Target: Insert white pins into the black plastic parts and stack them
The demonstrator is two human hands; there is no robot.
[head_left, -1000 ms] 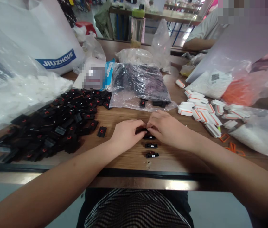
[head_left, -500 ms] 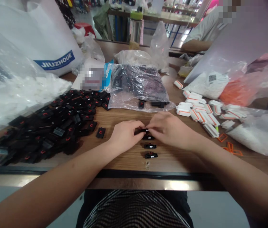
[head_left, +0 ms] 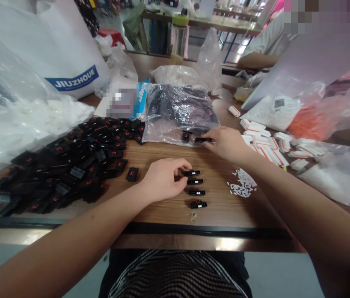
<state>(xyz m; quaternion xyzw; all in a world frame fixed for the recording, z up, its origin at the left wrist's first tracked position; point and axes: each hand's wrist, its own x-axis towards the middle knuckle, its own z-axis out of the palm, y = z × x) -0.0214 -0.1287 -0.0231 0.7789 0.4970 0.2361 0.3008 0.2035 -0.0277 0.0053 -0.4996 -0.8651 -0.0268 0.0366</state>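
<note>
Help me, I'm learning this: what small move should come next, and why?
Perhaps the right hand should bring the black part at its fingertips to the row of four similar ones, since the left hand rests at the far end.

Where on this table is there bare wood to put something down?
Bare wood shows between the row of black parts and the small white bits, and from those bits to the front edge. It is crowded left, under the black pile; right, around the orange-striped white pieces; and behind, under the plastic bag.
</note>
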